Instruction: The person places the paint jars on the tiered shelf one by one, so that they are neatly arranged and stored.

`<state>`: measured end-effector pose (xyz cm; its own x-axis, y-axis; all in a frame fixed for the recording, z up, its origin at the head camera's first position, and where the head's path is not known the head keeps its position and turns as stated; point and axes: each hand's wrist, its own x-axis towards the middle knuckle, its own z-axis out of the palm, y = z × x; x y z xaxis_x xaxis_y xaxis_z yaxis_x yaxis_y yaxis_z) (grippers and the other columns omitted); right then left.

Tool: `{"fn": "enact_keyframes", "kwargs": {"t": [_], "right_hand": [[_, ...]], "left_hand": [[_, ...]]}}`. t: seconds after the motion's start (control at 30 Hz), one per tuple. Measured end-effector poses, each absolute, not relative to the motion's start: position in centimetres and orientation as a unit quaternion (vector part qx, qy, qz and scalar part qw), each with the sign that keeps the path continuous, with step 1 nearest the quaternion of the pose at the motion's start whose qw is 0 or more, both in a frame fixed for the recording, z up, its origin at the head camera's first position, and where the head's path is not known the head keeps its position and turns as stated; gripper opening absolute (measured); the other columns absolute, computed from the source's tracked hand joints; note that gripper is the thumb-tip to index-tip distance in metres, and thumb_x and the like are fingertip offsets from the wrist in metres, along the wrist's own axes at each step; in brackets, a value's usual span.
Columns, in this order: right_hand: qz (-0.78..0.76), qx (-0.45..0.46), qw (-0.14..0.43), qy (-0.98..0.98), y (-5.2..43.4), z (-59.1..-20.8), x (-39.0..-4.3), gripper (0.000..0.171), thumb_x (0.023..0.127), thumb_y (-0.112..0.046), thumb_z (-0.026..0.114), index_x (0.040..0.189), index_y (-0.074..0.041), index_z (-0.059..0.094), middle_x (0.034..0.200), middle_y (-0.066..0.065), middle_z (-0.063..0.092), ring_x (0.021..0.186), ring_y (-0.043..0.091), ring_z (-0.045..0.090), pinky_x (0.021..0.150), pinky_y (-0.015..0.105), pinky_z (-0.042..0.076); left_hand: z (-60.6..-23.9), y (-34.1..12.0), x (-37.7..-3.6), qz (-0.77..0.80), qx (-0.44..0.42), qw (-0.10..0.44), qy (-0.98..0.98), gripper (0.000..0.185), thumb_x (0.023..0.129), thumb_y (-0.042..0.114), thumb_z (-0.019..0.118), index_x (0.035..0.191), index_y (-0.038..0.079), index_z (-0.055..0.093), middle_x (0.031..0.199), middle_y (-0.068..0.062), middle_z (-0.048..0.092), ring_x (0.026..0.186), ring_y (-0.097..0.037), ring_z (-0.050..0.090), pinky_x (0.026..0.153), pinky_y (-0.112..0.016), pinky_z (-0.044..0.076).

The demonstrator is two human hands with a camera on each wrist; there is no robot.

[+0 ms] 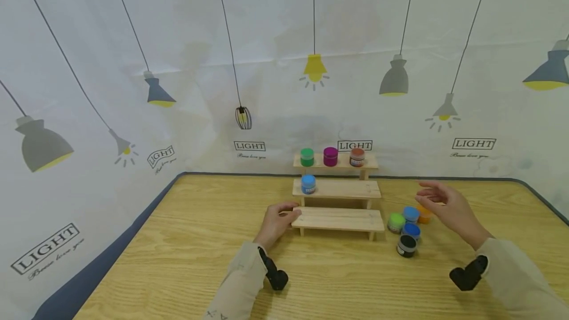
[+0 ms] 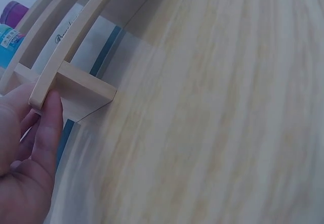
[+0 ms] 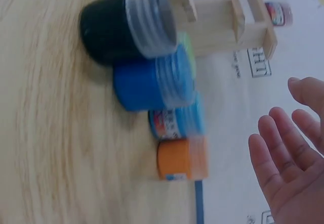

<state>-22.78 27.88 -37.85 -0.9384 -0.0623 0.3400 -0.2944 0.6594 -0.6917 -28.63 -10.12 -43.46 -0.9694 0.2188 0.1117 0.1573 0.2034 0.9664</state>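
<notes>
Paint jars are what the work turns on: four already stand on the stepped wooden rack (image 1: 337,219), with a green jar (image 1: 306,157), a magenta jar (image 1: 330,156) and a red-brown jar (image 1: 357,157) along the top step and a light blue jar (image 1: 308,183) alone on the middle one. The bottom step holds nothing. The left hand (image 1: 276,220) holds the left end of that lowest board, thumb on top and fingers curled under its edge. The right hand (image 1: 449,210) hovers with fingers spread and relaxed, holding nothing, just above the cluster of loose jars (image 1: 406,225) on the table (image 1: 178,251) right of the rack: green, two blues, orange and black. By my reckoning nearly half the shelving is done, five jars remaining.
</notes>
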Motion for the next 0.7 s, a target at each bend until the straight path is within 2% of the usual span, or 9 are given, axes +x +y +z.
{"fn": "enact_keyframes", "kwargs": {"t": [0.03, 0.13, 0.2, 0.23, 0.27, 0.37, 0.43, 0.6, 0.7], "right_hand": [[0.401, 0.094, 0.149, -0.899, 28.6, -38.7, -23.2, 0.047, 0.091, -0.027, 0.055, 0.126, 0.003, 0.046, 0.107, 0.018, 0.059, 0.079, -0.012, 0.048, 0.064, 0.016, 0.046], [0.395, 0.078, 0.151, -0.903, 29.5, -39.5, -23.6, 0.047, 0.09, -0.028, 0.056, 0.124, 0.003, 0.048, 0.105, 0.017, 0.06, 0.078, -0.014, 0.046, 0.062, 0.017, 0.046], [0.388, 0.061, 0.158, -0.906, 30.0, -40.1, -23.8, 0.047, 0.089, -0.032, 0.057, 0.121, 0.002, 0.05, 0.102, 0.011, 0.062, 0.077, -0.011, 0.048, 0.061, 0.021, 0.047], [0.386, 0.056, 0.156, -0.907, 30.2, -40.3, -23.9, 0.047, 0.089, -0.032, 0.057, 0.121, 0.002, 0.051, 0.101, 0.011, 0.061, 0.08, -0.006, 0.051, 0.062, 0.024, 0.048], [0.385, 0.052, 0.15, -0.909, 29.9, -39.9, -23.6, 0.045, 0.089, -0.028, 0.057, 0.12, 0.005, 0.05, 0.103, 0.019, 0.06, 0.083, 0.001, 0.054, 0.063, 0.026, 0.048], [0.378, 0.036, 0.14, -0.915, 30.2, -40.4, -23.7, 0.048, 0.089, -0.031, 0.056, 0.119, 0.006, 0.05, 0.104, 0.02, 0.059, 0.09, 0.025, 0.056, 0.064, 0.029, 0.049], [0.382, 0.028, 0.127, -0.915, 30.3, -40.7, -23.6, 0.049, 0.09, -0.029, 0.056, 0.12, 0.008, 0.049, 0.107, 0.026, 0.056, 0.09, 0.03, 0.056, 0.063, 0.027, 0.048], [0.39, 0.018, 0.098, -0.915, 30.7, -41.7, -23.7, 0.053, 0.089, -0.03, 0.058, 0.122, 0.01, 0.046, 0.11, 0.028, 0.053, 0.085, 0.016, 0.057, 0.062, 0.022, 0.049], [0.393, 0.022, 0.074, -0.916, 30.8, -42.1, -23.8, 0.057, 0.089, -0.032, 0.057, 0.125, 0.011, 0.043, 0.115, 0.031, 0.049, 0.091, 0.026, 0.056, 0.066, 0.024, 0.049]], "left_hand": [[-43.0, -10.1, -28.4, 0.617, 0.111, 0.032, 0.779, 0.029, 0.086, 0.02, 0.063, 0.106, -0.001, 0.064, 0.104, -0.014, 0.059, 0.076, -0.017, 0.058, 0.061, -0.032, 0.051], [-42.8, -10.0, -28.4, 0.615, 0.105, 0.039, 0.78, 0.028, 0.087, 0.017, 0.061, 0.108, -0.001, 0.064, 0.106, -0.014, 0.058, 0.075, -0.014, 0.057, 0.061, -0.03, 0.05], [-42.8, -10.0, -28.4, 0.613, 0.102, 0.038, 0.783, 0.027, 0.087, 0.016, 0.061, 0.108, -0.001, 0.064, 0.106, -0.013, 0.058, 0.074, -0.013, 0.057, 0.06, -0.031, 0.05], [-43.1, -10.0, -28.6, 0.613, 0.099, 0.038, 0.783, 0.027, 0.087, 0.018, 0.062, 0.108, 0.001, 0.064, 0.105, -0.012, 0.058, 0.074, -0.012, 0.057, 0.06, -0.029, 0.05], [-43.5, -10.0, -28.9, 0.612, 0.096, 0.037, 0.784, 0.027, 0.086, 0.019, 0.062, 0.107, 0.002, 0.065, 0.105, -0.011, 0.059, 0.074, -0.012, 0.057, 0.059, -0.028, 0.05], [-43.5, -10.0, -28.9, 0.612, 0.093, 0.037, 0.785, 0.026, 0.086, 0.018, 0.062, 0.107, 0.002, 0.065, 0.104, -0.011, 0.059, 0.074, -0.012, 0.057, 0.059, -0.028, 0.05], [-43.5, -9.9, -28.9, 0.612, 0.092, 0.037, 0.785, 0.026, 0.086, 0.018, 0.062, 0.107, 0.003, 0.065, 0.103, -0.01, 0.059, 0.074, -0.012, 0.057, 0.059, -0.028, 0.05], [-43.5, -9.9, -28.9, 0.612, 0.091, 0.04, 0.784, 0.026, 0.086, 0.018, 0.062, 0.107, 0.003, 0.065, 0.103, -0.01, 0.059, 0.074, -0.012, 0.057, 0.06, -0.028, 0.05], [-43.6, -9.9, -29.0, 0.613, 0.091, 0.041, 0.784, 0.027, 0.086, 0.019, 0.062, 0.107, 0.003, 0.065, 0.103, -0.01, 0.059, 0.074, -0.012, 0.057, 0.06, -0.028, 0.05]]}}
